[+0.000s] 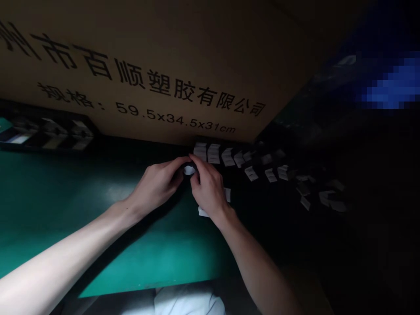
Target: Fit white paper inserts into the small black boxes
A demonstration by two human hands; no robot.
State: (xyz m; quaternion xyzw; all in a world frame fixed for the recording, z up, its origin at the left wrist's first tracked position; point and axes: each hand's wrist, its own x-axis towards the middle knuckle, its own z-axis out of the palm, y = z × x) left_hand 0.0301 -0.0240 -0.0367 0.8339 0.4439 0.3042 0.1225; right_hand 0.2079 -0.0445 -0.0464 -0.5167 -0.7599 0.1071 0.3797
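My left hand (162,179) and my right hand (210,183) meet above the green table. Between their fingertips they grip a small dark piece with a white face (189,169). Its exact kind cannot be made out, since my fingers cover most of it. Both hands are closed around its edges. Partly under my right hand lies a white slip (204,212) on the table. Just beyond the hands stands a row of small folded white pieces (214,154), and more of them lie scattered to the right.
A large cardboard box (157,52) with printed black lettering rises behind the hands. At the left, a dark tray (87,142) with compartments stands against it. The green table's (147,267) front edge runs close to the person's lap. Deep shadow covers the right side.
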